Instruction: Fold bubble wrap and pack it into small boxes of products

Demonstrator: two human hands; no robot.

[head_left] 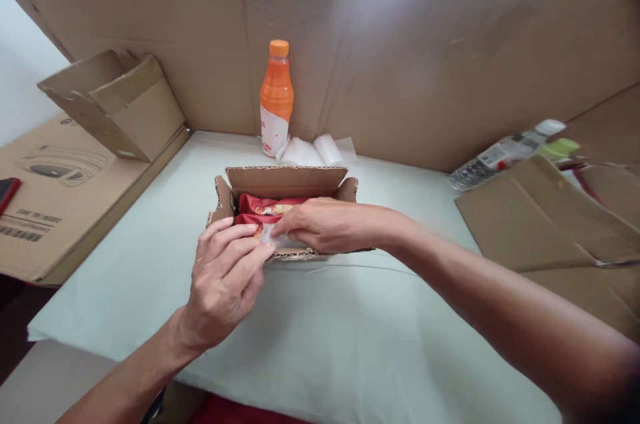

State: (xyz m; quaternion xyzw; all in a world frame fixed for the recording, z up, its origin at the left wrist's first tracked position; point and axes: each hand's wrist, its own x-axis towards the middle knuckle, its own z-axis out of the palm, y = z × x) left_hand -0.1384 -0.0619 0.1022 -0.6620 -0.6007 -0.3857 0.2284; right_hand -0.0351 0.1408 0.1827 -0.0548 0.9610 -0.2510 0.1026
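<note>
A small open cardboard box [287, 177] sits on the covered table in front of me. Red printed packets [250, 204] lie inside it, with a whitish, partly see-through item [267, 234] along the near side. My left hand [225, 281] is open, its stretched fingers resting over the box's front left edge and touching the contents. From the right, my right hand [333, 224] reaches over the rim, fingers extended down onto the whitish item and packets. Some of its fingers are hidden, and no firm grip shows.
Behind the box stand an orange-capped bottle [277, 97] and white plastic rolls [327, 149]. At left, an open carton [145, 104] rests on a large flat box [75, 184]. To the right, a clear bottle [500, 154] leans by cardboard pieces [530, 217]. A cardboard wall [400, 57] closes the back.
</note>
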